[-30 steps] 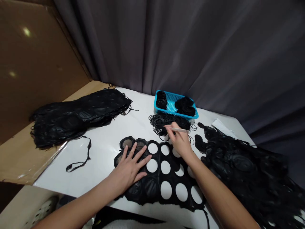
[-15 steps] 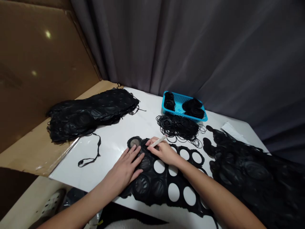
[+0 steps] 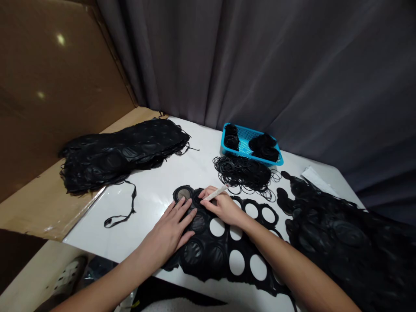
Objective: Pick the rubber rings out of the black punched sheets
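A black rubbery sheet (image 3: 224, 242) lies on the white table; several round holes on its right side show white, while discs still fill circles on its left. My left hand (image 3: 173, 225) rests flat on the sheet's left part, fingers spread. My right hand (image 3: 221, 206) grips a pale, slim pen-like tool (image 3: 216, 192), slanting up to the right. Its lower tip is hidden by my fingers at a circle near the sheet's far edge. Just beyond this hand is a loose pile of thin black rings (image 3: 243, 172).
A blue basket (image 3: 251, 158) holding bundles of black rings stands at the back. Stacked black sheets (image 3: 120, 154) lie at the left, near a thin black strip (image 3: 134, 199). A heap of black discs and scraps (image 3: 344, 238) covers the right, beside a folded white paper (image 3: 318, 180).
My hands and the tool keep almost the same place on the sheet. The view has shifted very slightly, most visibly at the left.
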`<action>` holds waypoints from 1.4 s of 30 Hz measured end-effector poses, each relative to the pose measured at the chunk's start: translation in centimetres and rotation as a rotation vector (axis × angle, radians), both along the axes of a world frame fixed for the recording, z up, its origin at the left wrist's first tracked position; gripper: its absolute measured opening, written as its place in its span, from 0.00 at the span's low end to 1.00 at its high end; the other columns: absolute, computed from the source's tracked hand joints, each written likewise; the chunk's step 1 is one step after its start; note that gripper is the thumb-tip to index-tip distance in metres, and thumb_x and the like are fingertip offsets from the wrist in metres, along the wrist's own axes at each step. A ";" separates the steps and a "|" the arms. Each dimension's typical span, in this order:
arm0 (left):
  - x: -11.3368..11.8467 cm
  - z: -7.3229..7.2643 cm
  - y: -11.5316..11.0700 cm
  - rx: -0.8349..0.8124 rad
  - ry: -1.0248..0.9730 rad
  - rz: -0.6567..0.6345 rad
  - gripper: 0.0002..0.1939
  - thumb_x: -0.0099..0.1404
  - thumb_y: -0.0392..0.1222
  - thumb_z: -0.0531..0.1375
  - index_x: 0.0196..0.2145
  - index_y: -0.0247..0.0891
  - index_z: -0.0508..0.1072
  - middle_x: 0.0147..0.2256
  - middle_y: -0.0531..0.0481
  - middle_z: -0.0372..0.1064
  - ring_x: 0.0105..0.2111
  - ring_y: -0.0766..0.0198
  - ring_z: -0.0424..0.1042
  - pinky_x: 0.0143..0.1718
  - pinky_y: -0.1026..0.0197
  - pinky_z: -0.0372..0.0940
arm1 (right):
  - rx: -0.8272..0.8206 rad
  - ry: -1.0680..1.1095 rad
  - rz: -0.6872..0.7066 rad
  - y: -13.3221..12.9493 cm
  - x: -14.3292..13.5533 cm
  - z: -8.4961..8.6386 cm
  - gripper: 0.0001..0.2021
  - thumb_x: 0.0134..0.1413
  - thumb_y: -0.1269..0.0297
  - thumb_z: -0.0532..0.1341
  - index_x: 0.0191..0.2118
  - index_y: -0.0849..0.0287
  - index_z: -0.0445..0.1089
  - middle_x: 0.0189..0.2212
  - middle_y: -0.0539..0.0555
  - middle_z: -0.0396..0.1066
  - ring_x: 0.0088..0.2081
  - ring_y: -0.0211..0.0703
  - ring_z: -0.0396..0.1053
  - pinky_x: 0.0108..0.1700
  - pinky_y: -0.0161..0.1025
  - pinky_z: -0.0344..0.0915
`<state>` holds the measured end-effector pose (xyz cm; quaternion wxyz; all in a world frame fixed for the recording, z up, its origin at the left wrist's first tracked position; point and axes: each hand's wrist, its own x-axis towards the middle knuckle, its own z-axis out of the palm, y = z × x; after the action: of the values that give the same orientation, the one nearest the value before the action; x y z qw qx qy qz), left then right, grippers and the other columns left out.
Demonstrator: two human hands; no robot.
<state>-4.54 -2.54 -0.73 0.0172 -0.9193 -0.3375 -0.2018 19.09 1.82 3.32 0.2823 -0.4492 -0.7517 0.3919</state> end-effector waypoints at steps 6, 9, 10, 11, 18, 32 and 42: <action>-0.1 0.0 -0.1 -0.011 0.022 0.002 0.25 0.73 0.49 0.54 0.64 0.37 0.64 0.66 0.41 0.52 0.65 0.48 0.55 0.62 0.44 0.59 | 0.144 -0.085 0.031 -0.6 -0.4 -0.4 0.05 0.64 0.68 0.57 0.35 0.59 0.64 0.41 0.54 0.69 0.43 0.42 0.67 0.48 0.41 0.62; -0.1 -0.2 -0.2 -0.026 0.040 0.017 0.27 0.72 0.49 0.55 0.65 0.38 0.62 0.68 0.43 0.49 0.67 0.46 0.52 0.62 0.43 0.58 | 0.368 -0.271 0.103 -1.6 -1.0 -1.1 0.04 0.66 0.70 0.54 0.40 0.60 0.66 0.45 0.60 0.70 0.47 0.48 0.65 0.50 0.46 0.63; -0.1 -0.4 -0.2 -0.029 0.038 0.025 0.27 0.72 0.49 0.56 0.65 0.39 0.62 0.68 0.44 0.48 0.67 0.45 0.50 0.62 0.43 0.59 | 0.439 -0.340 0.126 -1.8 -1.0 -1.2 0.05 0.66 0.72 0.53 0.42 0.61 0.66 0.47 0.62 0.70 0.48 0.50 0.65 0.51 0.48 0.63; 0.0 -0.5 -0.2 -0.031 0.033 0.033 0.28 0.71 0.50 0.56 0.65 0.39 0.62 0.68 0.44 0.48 0.67 0.44 0.50 0.61 0.42 0.59 | 0.489 -0.388 0.121 -1.8 -0.8 -1.3 0.07 0.66 0.73 0.52 0.43 0.61 0.67 0.47 0.63 0.70 0.49 0.51 0.65 0.51 0.49 0.63; -0.1 0.5 -0.4 -0.006 0.013 0.028 0.27 0.70 0.51 0.59 0.62 0.39 0.66 0.65 0.43 0.55 0.65 0.43 0.55 0.59 0.42 0.62 | 0.367 -0.164 -0.479 2.2 2.8 1.8 0.10 0.69 0.62 0.51 0.39 0.59 0.66 0.38 0.57 0.73 0.33 0.42 0.68 0.37 0.38 0.64; -1.8 1.3 -1.3 0.021 -0.052 0.083 0.20 0.73 0.45 0.55 0.57 0.31 0.67 0.57 0.37 0.66 0.56 0.49 0.68 0.56 0.47 0.69 | 0.090 -0.028 0.118 1.9 -5.0 -0.1 0.04 0.65 0.67 0.56 0.37 0.59 0.65 0.40 0.54 0.69 0.44 0.43 0.67 0.50 0.41 0.61; -1.8 1.2 -1.1 -0.004 -0.072 0.068 0.20 0.73 0.45 0.54 0.57 0.30 0.67 0.57 0.36 0.66 0.57 0.50 0.67 0.56 0.46 0.69 | 0.010 -0.015 0.105 2.4 -4.8 -0.2 0.05 0.63 0.67 0.57 0.35 0.59 0.64 0.40 0.53 0.68 0.42 0.41 0.67 0.48 0.40 0.62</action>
<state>-6.35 -3.64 0.51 0.0101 -0.8995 -0.3692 -0.2335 14.26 4.18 3.07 0.2581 -0.4107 -0.7781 0.3991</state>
